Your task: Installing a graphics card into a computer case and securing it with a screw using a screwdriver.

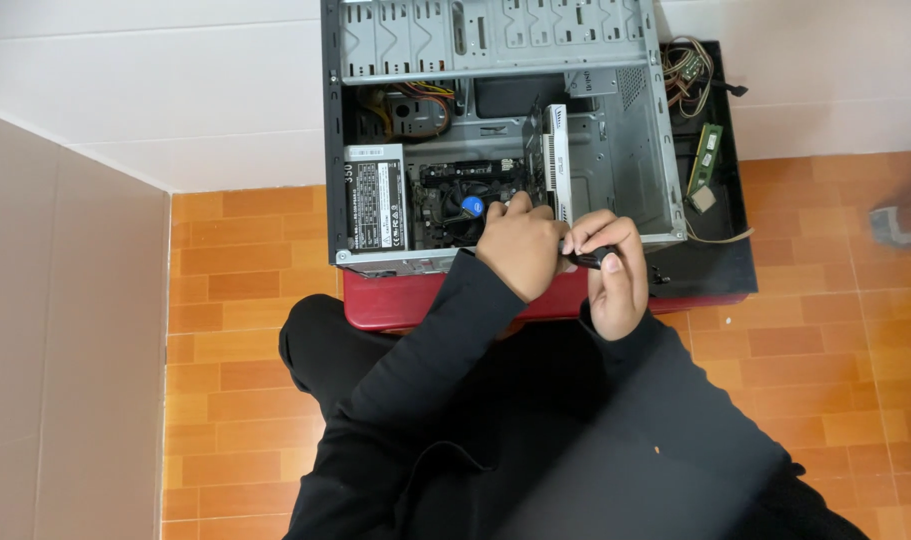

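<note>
An open grey computer case (pixel 635 170) lies on its side on a red stand (pixel 395 300). Inside it stands a white-edged graphics card (pixel 555 150), upright, beside a black cooler fan (pixel 455 205) with a blue centre. My left hand (pixel 520 245) rests at the card's near end, fingers curled against it. My right hand (pixel 610 270) pinches a black screwdriver handle (pixel 593 257) at the case's front rim, right beside the left hand. The tool's tip is hidden.
A power supply (pixel 375 195) with a label sits at the case's left. The black side panel (pixel 720 260) lies to the right, bearing a green memory stick (pixel 708 158) and loose wires (pixel 683 70). Cardboard (pixel 65 330) stands at left on orange tiles.
</note>
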